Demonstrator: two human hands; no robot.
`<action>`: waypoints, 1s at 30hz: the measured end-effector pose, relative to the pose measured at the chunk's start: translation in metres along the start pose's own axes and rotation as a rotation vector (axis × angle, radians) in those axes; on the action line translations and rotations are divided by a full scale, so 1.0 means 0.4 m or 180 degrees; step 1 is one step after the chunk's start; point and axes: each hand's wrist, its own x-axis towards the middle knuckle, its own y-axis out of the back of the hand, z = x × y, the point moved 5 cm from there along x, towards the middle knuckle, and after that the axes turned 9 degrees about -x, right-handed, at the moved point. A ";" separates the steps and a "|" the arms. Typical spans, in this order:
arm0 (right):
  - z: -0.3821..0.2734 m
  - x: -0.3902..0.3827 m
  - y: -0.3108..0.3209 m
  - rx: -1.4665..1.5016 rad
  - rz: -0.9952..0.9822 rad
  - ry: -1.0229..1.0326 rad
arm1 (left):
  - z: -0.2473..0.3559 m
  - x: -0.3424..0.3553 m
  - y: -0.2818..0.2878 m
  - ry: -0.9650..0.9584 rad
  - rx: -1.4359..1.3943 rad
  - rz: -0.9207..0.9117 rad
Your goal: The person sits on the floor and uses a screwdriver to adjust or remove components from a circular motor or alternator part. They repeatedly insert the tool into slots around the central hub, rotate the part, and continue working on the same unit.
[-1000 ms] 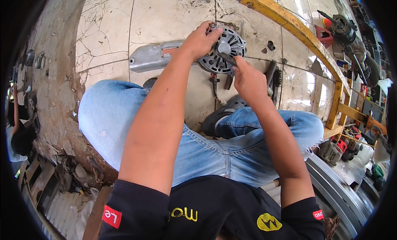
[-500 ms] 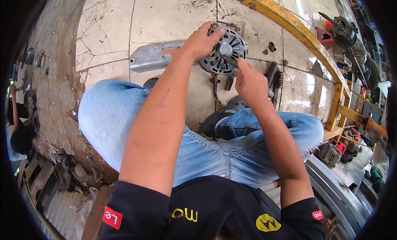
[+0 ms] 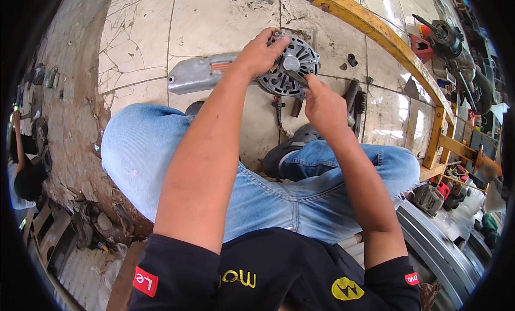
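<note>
A round silver slotted metal housing (image 3: 291,63), like an alternator, lies on the tiles between my hands. My left hand (image 3: 263,53) is closed on its upper-left edge, thumb over the rim. Across the housing's lower-right face is a dark flat tool (image 3: 295,76), gripped in the closed fingers of my right hand (image 3: 324,102); its tip is near the hub. A long grey metal cover (image 3: 193,78) lies to the left, partly behind my left forearm. Below the housing is a short cable with a red part (image 3: 278,108). Dark bar-like tools and a brush (image 3: 359,104) lie right of my right hand.
A yellow metal frame (image 3: 375,32) arches along the right, with machinery (image 3: 445,40), a red stand (image 3: 421,47) and clutter beyond. My crossed legs (image 3: 150,139) are beneath my arms on the cracked tiled floor (image 3: 134,37). Another person (image 3: 24,179) is at the far left edge.
Very little differs. The housing and my hands shifted slightly right half a second ago and are now slightly back to the left, with both grips unchanged.
</note>
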 end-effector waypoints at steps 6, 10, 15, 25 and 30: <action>0.004 0.002 0.002 -0.0025 0.0077 0.0065 | -0.015 0.011 -0.004 -0.0034 -0.0185 -0.0055; 0.008 0.006 0.010 -0.0030 0.0089 0.0152 | -0.010 0.011 -0.002 -0.0020 -0.0149 -0.0145; 0.010 0.005 0.006 0.0053 0.0035 0.0103 | 0.002 0.007 -0.001 -0.0070 -0.0123 -0.0020; 0.007 0.017 0.019 -0.0100 -0.0007 0.0178 | 0.007 0.002 0.000 -0.0007 -0.0152 -0.0120; 0.014 0.014 0.008 -0.0033 -0.0041 0.0111 | 0.000 0.012 -0.003 -0.0074 -0.0118 -0.0089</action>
